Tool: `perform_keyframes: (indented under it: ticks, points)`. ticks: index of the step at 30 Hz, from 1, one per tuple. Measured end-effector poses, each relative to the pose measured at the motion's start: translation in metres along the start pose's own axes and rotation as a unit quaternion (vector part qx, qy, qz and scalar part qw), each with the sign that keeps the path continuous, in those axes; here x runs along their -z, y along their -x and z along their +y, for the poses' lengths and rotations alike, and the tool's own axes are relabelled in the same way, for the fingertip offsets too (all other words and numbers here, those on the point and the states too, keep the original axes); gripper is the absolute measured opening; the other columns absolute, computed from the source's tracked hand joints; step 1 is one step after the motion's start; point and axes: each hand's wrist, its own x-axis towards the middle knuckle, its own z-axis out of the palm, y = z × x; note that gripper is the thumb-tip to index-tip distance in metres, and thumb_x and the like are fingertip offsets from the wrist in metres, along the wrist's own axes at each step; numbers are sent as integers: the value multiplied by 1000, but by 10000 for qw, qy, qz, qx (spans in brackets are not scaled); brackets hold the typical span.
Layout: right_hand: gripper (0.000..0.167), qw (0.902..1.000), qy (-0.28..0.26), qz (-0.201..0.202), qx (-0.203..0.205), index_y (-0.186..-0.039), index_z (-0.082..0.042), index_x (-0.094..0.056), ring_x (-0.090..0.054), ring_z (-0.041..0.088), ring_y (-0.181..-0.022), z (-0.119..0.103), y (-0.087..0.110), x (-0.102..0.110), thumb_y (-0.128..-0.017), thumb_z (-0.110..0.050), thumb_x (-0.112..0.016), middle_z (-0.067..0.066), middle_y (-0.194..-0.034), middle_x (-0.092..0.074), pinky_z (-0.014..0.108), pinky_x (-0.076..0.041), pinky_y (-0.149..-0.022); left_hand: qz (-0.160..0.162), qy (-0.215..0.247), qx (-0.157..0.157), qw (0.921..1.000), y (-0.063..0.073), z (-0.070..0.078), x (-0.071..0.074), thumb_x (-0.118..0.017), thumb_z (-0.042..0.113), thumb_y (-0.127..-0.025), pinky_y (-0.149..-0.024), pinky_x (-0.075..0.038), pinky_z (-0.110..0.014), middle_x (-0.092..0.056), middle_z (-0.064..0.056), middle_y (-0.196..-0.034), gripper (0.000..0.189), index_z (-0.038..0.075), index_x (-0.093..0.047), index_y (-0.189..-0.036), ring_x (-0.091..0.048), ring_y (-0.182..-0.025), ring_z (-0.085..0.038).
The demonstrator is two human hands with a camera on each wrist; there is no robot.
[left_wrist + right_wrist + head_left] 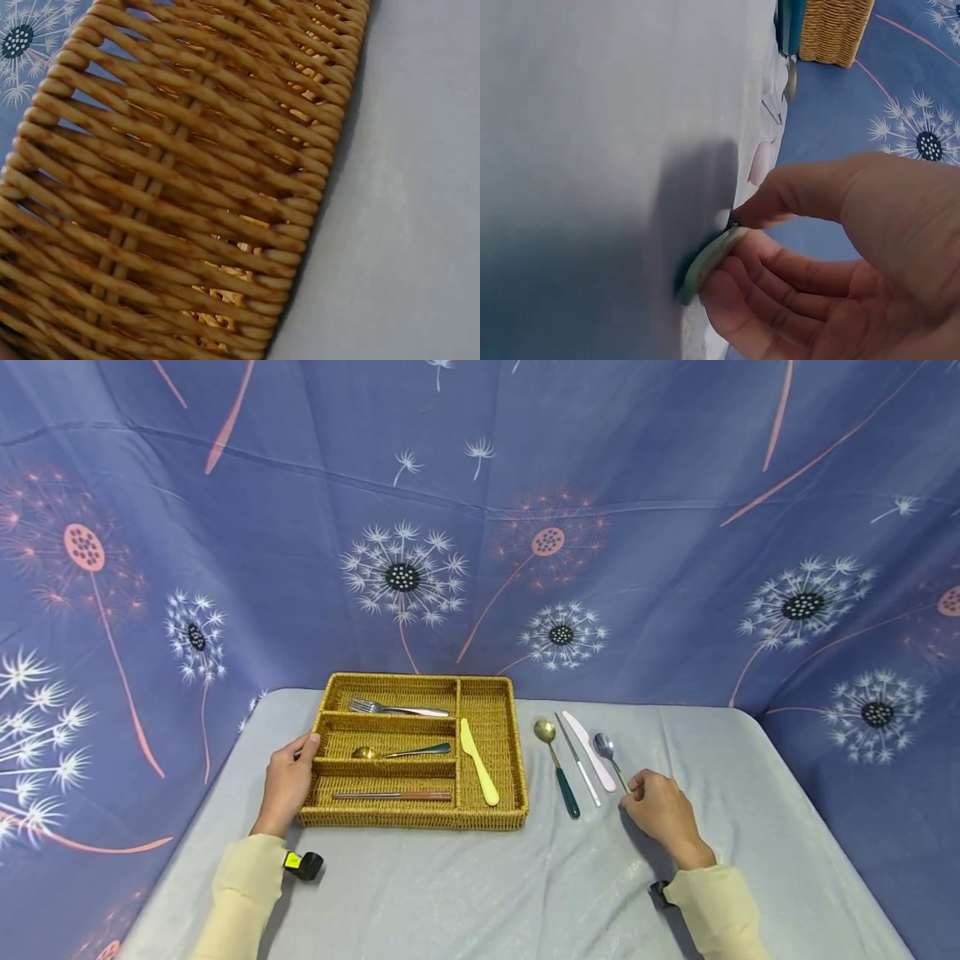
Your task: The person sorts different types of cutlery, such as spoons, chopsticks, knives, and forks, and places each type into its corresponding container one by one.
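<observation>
My left hand (287, 785) grips the left rim of a woven cutlery tray (491, 693); the left wrist view shows mostly the tray's woven wall (180, 180). On the right, my right hand (663, 814) pinches the handle of a silver-bowled spoon (603, 745). In the right wrist view the spoon's pale green handle end (712, 262) shows between thumb and fingers (780, 195). Left of this spoon lie a pink knife (588, 750), a white-handled slim utensil (577, 760) whose tip is unclear, and a gold spoon (545, 729) with a dark green handle.
Inside the tray are forks (397, 708), a green-handled gold spoon (405, 751), chopsticks (390, 796) and a yellow knife (478, 762), in separate compartments. A grey cloth (450, 893) covers the table. A blue dandelion-print curtain (480, 593) hangs behind it.
</observation>
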Motion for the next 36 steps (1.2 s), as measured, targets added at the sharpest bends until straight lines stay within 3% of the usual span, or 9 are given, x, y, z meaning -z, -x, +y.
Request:
perform_keyframes:
  ticks: [14, 36]
  points:
    - [13, 9999, 57, 5, -111, -88, -2, -66, -58, 24, -69, 5, 24, 2, -79, -9, -74, 3, -76, -62, 40, -47, -58, -9, 4, -25, 10000, -2, -2, 0, -38, 50, -117, -128, -28, -61, -39, -24, -168, 67, 4, -40, -165, -32, -157, -45]
    - [12, 9970, 205, -462, -588, -89, -5, -68, -58, 19, -68, 10, 58, 22, -83, -12, -75, -1, -77, -63, 39, -45, -57, 20, 61, 61, 10000, -2, -2, 0, -38, 55, -115, -128, -27, -62, -36, -23, -169, 71, 5, -39, -166, -30, -158, -45]
